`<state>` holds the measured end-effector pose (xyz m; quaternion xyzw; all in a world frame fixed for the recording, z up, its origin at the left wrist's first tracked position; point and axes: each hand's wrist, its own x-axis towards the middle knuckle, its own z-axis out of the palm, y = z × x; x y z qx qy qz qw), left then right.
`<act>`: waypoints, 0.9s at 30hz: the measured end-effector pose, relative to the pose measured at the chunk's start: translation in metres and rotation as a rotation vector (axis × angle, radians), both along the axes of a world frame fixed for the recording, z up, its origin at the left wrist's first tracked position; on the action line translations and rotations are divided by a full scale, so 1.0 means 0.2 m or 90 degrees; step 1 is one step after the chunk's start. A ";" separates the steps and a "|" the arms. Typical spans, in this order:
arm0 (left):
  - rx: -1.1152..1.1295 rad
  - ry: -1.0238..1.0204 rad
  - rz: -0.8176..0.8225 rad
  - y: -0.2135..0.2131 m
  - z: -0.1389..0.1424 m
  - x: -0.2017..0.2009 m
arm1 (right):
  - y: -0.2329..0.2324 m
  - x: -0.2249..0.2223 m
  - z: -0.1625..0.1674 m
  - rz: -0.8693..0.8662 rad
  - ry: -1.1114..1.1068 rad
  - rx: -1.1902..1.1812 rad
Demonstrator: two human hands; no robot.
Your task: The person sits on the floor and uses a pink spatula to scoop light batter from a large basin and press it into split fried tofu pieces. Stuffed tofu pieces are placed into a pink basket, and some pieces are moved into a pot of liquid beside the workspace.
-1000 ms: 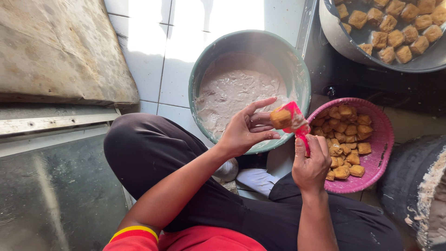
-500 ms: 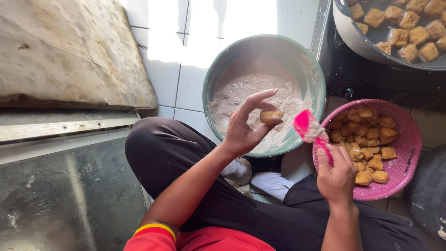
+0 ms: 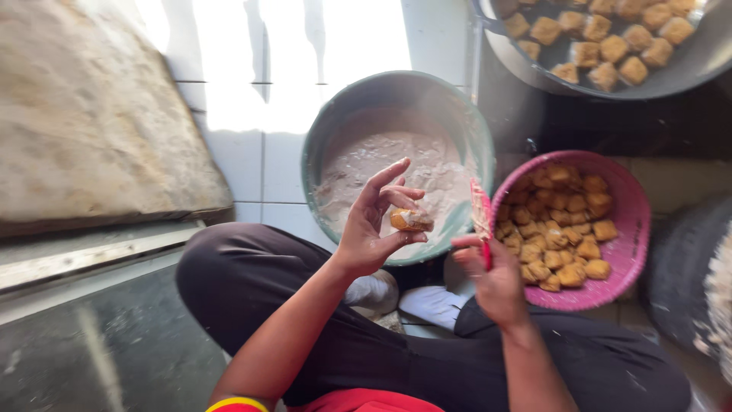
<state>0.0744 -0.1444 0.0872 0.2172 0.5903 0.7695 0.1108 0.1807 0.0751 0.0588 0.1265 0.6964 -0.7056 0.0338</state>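
Observation:
My left hand [image 3: 374, 229] pinches a golden fried tofu puff [image 3: 410, 220] between thumb and fingers, held over the near rim of a green bowl [image 3: 329, 126] that holds pale paste. My right hand [image 3: 492, 275] grips a small red-handled spoon [image 3: 482, 221], its pale-coated blade pointing up just right of the puff. A pink basket [image 3: 629, 244] heaped with more tofu puffs sits to the right of that hand.
A dark metal pan [image 3: 686, 65] with fried tofu pieces sits at the top right. A worn flat slab [image 3: 84, 114] lies on the left beside white floor tiles. My crossed legs in black trousers fill the bottom. A dark round container [image 3: 686, 290] stands at the right edge.
The spoon has drawn away from the tofu puff to the right. My left hand still holds the puff, now lower over the bowl's near rim. The camera view has shifted.

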 end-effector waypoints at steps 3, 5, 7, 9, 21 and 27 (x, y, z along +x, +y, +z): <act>-0.021 -0.053 -0.086 0.07 -0.02 0.05 | -0.09 0.00 -0.04 -0.039 0.025 -0.081; -0.083 -0.036 -0.112 0.10 -0.01 0.08 | -0.14 -0.03 -0.04 0.011 0.127 -0.109; -0.131 0.015 -0.089 0.11 0.02 0.08 | -0.14 -0.08 0.00 0.014 0.158 -0.067; -0.158 0.102 -0.021 0.10 0.05 0.07 | -0.11 -0.17 0.04 -0.038 0.124 0.049; -0.180 -0.067 0.122 0.05 0.04 0.03 | 0.71 -0.65 0.09 -0.430 0.230 -0.119; -0.244 -0.178 0.124 0.03 0.02 0.01 | 0.73 -0.29 -0.21 -0.412 0.140 0.157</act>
